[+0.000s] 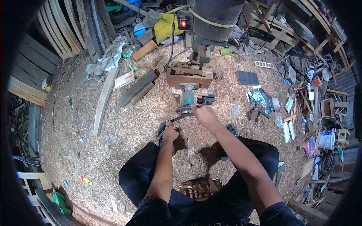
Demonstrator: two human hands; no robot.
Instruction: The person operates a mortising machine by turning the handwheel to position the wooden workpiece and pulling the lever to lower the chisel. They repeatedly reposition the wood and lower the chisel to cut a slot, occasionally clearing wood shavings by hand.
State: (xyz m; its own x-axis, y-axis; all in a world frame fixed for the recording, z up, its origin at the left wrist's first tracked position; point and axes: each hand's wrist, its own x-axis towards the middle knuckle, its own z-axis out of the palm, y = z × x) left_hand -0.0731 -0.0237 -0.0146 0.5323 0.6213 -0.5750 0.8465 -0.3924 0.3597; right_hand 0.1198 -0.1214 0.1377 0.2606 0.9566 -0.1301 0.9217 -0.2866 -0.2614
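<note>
A machine (217, 19) with a red-lit switch stands at the top centre, its tool end over a reddish-brown wooden piece (190, 80) held on a vise-like base. In front of that base, a round handwheel (184, 110) sits below a teal fitting (188, 98). My right hand (204, 116) is closed on the right side of the handwheel rim. Lower and to the left, my left hand (170, 132) is closed round a dark lever (178, 118) that slants up toward the wheel.
Wood shavings cover the ground. Left of the machine lie a dark beam (138, 88) and a long curved board (105, 101). To the right are a dark flat plate (247, 78), a power strip (264, 64) and a pink basket (309, 147). My feet flank the base.
</note>
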